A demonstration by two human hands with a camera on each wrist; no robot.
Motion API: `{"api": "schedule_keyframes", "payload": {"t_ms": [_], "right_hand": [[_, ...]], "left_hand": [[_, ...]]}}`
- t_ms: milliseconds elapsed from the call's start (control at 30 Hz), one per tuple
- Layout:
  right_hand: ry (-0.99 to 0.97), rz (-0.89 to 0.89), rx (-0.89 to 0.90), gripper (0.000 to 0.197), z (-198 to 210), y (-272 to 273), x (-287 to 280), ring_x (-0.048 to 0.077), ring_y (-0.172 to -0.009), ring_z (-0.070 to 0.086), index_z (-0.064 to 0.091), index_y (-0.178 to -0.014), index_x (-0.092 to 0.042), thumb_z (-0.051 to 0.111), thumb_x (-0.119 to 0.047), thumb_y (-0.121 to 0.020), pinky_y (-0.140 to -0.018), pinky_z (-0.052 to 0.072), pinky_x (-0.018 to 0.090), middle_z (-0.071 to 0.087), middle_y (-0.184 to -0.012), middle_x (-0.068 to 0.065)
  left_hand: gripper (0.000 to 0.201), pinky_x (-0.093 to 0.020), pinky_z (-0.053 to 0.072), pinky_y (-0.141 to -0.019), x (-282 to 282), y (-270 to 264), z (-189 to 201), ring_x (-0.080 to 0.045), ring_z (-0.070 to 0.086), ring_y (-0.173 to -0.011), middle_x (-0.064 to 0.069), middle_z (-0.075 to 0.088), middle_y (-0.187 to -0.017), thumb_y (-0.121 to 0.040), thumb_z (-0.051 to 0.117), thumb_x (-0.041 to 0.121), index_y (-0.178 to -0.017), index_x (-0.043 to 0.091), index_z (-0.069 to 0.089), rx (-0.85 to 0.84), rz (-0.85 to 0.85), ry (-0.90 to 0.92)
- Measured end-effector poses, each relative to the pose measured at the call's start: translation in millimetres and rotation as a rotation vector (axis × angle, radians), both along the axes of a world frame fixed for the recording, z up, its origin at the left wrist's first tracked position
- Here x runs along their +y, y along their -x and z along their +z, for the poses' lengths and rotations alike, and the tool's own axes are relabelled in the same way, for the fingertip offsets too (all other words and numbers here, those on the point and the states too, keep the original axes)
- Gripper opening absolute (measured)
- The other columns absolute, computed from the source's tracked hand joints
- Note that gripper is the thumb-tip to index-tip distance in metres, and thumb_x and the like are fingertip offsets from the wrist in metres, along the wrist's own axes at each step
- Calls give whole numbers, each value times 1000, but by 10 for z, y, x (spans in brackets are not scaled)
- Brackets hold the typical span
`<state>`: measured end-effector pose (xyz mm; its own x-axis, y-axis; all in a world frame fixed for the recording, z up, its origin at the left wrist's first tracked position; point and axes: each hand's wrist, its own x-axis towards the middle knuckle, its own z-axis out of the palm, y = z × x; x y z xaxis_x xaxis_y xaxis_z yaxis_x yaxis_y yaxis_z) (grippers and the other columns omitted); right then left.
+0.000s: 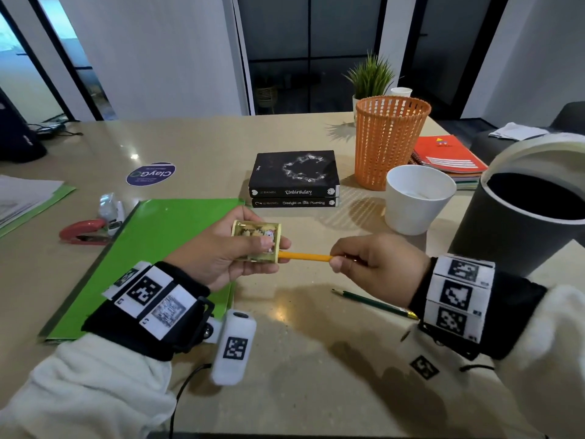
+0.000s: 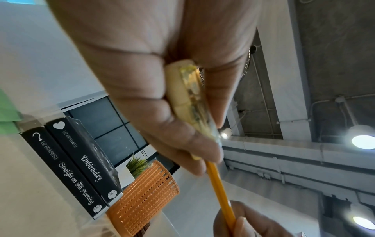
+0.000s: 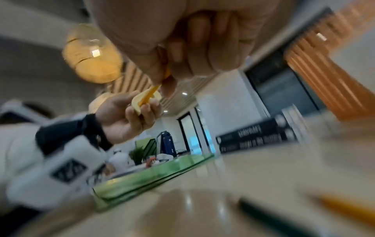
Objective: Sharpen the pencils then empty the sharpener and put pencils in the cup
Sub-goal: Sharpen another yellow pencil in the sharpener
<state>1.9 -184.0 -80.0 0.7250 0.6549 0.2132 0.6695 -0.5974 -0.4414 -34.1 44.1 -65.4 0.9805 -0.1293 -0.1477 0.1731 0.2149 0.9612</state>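
My left hand (image 1: pixel 234 251) grips a small yellow box sharpener (image 1: pixel 257 240) above the table, thumb on top and fingers below. A yellow pencil (image 1: pixel 305 257) sticks into the sharpener's right end, and my right hand (image 1: pixel 373 264) pinches its other end. The left wrist view shows the sharpener (image 2: pixel 190 102) edge-on with the yellow pencil (image 2: pixel 220 195) running down to my right hand's fingers (image 2: pixel 243 224). A green pencil (image 1: pixel 373 303) lies on the table under my right wrist. A white cup (image 1: pixel 418 198) stands at the right, past the hands. The right wrist view is blurred; the sharpener (image 3: pixel 142 102) shows there in my left hand.
An orange mesh basket (image 1: pixel 389 144) stands behind the white cup. A dark round bin (image 1: pixel 519 229) rises at the far right. Two stacked black books (image 1: pixel 294 179) lie ahead. A green folder (image 1: pixel 158 248) lies left, with a red stapler (image 1: pixel 85 231) beside it.
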Motion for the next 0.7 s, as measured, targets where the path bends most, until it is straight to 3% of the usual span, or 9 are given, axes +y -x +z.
{"api": "schedule_keyframes", "payload": {"t_ms": [100,167,233,300,400,500,533,600,700], "right_hand": [[149,-24,-398,28,42,-3,74,20,-47,52,61,-80,-18,39,-33,-89,-42,29,21,57,-59,-5],[253,-18,-600,17,52,-8,127,22,-40,51,59,-77,-16,50,-30,-83,-38,29,21,55,-56,-3],[233,-8,-682,14,39,-15,166,22,-34,47,58,-75,-15,66,-26,-75,-37,28,20,52,-50,-2],[193,-5,-619,16,22,0,162,22,-30,43,56,-75,-16,61,-30,-80,-37,27,18,50,-45,-3],[138,-40,-432,29,18,56,190,23,-36,41,44,-67,-22,36,-39,-89,-37,26,20,43,-43,-3],[109,-18,89,38,64,21,214,18,-55,44,37,-61,-21,39,-38,-95,-55,37,32,42,-53,-2],[90,-9,182,38,60,-1,204,17,-57,44,39,-61,-21,40,-37,-95,-59,38,33,43,-54,-2],[156,-3,62,37,39,-14,213,17,-58,46,40,-65,-20,36,-40,-96,-55,35,31,43,-55,-3],[257,-59,-378,31,65,42,229,21,-43,49,48,-72,-21,31,-40,-91,-38,12,19,46,-50,-4]], "left_hand": [[21,-24,55,-48,1,-28,6,-31,70,-66,-19,71,-76,-68,57,6,-82,9,41,9,75,45],[19,-21,54,-46,-16,-33,-6,-30,70,-64,-20,70,-75,-68,57,9,-81,7,43,25,101,78],[20,-21,54,-46,-34,-24,-22,-30,70,-64,-21,70,-75,-68,57,11,-83,6,44,41,101,94],[22,-22,55,-47,-24,-7,-22,-31,69,-64,-21,70,-75,-69,56,11,-85,7,42,36,86,91],[25,-25,56,-50,14,29,1,-31,70,-66,-20,70,-75,-69,56,8,-87,9,39,-1,42,44],[25,-28,57,-54,10,49,26,-27,70,-65,-16,71,-74,-69,56,6,-86,11,37,-64,-8,-71],[25,-28,57,-55,2,47,34,-26,70,-65,-15,71,-74,-70,56,6,-86,11,37,-77,-19,-93],[26,-27,57,-55,5,23,36,-27,70,-67,-15,71,-75,-69,57,8,-86,11,38,-76,-20,-94],[26,-27,57,-53,15,-20,30,-31,69,-67,-19,70,-77,-68,58,10,-85,10,39,-20,29,-10]]}}
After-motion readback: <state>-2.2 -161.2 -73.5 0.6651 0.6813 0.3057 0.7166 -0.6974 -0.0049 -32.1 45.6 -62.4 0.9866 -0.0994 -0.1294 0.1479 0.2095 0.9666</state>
